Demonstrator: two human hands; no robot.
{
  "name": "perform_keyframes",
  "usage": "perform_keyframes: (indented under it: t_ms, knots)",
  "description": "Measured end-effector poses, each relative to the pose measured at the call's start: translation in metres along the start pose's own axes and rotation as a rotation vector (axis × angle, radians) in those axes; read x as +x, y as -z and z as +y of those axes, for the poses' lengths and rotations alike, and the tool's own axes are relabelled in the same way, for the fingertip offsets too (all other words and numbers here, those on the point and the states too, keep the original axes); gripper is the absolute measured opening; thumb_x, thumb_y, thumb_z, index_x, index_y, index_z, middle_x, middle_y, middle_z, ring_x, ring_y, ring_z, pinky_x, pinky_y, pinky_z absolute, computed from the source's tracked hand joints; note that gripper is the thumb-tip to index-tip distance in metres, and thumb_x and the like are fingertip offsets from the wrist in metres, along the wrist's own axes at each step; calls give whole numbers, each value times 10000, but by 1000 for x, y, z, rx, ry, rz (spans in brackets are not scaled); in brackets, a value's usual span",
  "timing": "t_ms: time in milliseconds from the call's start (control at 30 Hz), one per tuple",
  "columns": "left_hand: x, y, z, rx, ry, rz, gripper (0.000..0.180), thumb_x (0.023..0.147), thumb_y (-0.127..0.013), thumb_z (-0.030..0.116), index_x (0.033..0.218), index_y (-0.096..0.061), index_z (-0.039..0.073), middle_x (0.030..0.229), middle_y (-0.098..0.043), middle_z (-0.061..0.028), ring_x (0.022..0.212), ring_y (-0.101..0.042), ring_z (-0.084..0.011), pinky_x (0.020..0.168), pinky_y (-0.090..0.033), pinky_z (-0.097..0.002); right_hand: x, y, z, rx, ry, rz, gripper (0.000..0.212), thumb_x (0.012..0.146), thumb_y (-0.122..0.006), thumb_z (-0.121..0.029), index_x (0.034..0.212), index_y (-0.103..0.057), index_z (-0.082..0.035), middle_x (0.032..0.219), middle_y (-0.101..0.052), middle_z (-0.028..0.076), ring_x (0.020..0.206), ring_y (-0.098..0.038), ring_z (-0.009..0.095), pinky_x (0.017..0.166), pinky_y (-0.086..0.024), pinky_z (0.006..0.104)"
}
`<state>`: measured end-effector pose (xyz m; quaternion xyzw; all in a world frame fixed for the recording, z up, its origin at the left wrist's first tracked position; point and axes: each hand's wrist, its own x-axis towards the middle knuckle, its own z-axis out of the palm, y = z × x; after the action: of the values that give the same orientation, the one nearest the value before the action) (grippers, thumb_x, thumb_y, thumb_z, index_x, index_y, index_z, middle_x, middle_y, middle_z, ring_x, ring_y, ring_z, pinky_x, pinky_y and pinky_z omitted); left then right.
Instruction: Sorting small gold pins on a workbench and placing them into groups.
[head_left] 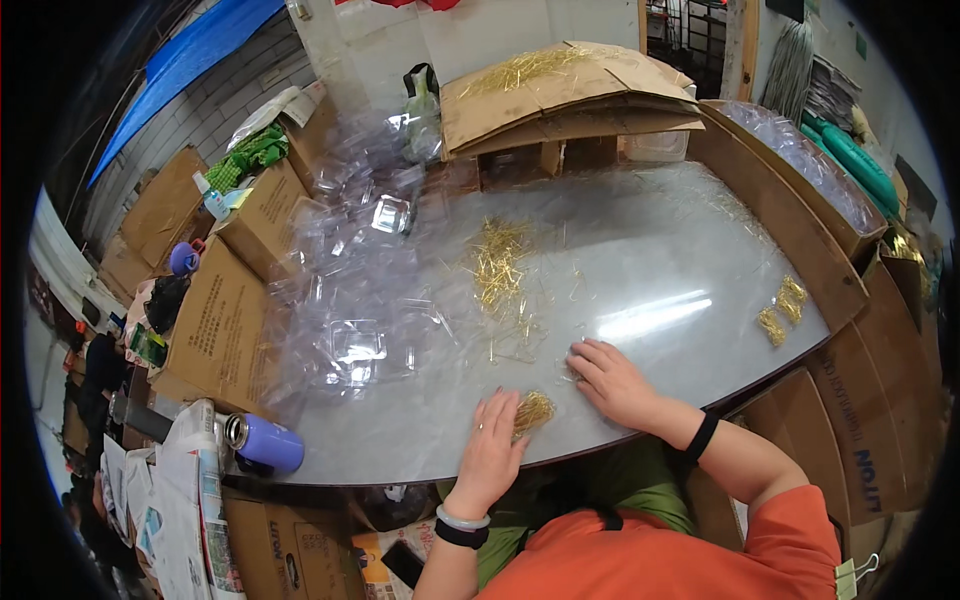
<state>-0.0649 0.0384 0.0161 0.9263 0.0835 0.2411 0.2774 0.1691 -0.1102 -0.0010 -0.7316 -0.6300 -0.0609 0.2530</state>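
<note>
A brick wall (262,72) is rising upper left, a grey table (650,245) is gleaming centrally, and perhaps a doorway (690,38) is showing upper right.

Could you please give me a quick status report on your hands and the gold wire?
Left hand open alongside gold wire bundle. Right hand palm-down, grip unclear. Loose gold wire pile beyond both hands.

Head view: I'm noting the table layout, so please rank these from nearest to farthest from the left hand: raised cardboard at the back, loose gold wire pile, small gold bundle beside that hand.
From the left hand:
1. Small gold bundle: just to its right.
2. Loose gold wire pile: ahead, mid-table.
3. Raised cardboard: farthest, at the back.
</note>
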Motion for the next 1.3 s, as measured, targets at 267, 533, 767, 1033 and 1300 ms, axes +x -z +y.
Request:
perform_keyframes:
  t_ms: [267,533,767,1033,1300]
  knots:
    - [-6,-3,16,285,202,263,742,834,-809,195,1437,-443,-34,1421,-470,-259,1347,-421,-483,1160,-312,-550,-19,34,-7,184,0,-66,467,941,-664,-209,1353,-550,-20,1435,-537,175,1366,-463,386,1167,-359,496]
    - [-27,-44,55,151,43,132,463,859,-791,158,1244,-609,-24,1191,-598,-207,1121,-543,-412,987,-440,-489,-33,42,-9,127,102,-195,451,947,-642,-149,1379,-552,-52,1458,-541,147,1394,-469,356,1190,-346,480]
    - [3,-51,60,152,105,-41,657,898,-747,165,1404,-437,-116,1471,-431,-283,1360,-414,-484,1133,-369,-517,-43,53,6,303,136,-99,450,878,-719,-158,1307,-608,-81,1346,-598,120,1268,-547,360,1080,-436,430]
    - [31,-50,46,80,56,-97,548,875,-761,160,1334,-551,-53,1440,-481,-245,1360,-431,-462,1125,-385,-500,-63,69,2,34,-39,37,285,832,-760,-225,1107,-721,-160,1047,-630,47,961,-588,280,843,-486,385]
    - [41,-57,33,-17,-6,-62,506,874,-755,146,1316,-588,-37,1376,-563,-211,1323,-497,-426,1117,-401,-492,-37,50,1,209,-102,13,276,834,-672,-84,1108,-710,-80,1028,-644,130,976,-627,329,850,-525,433]
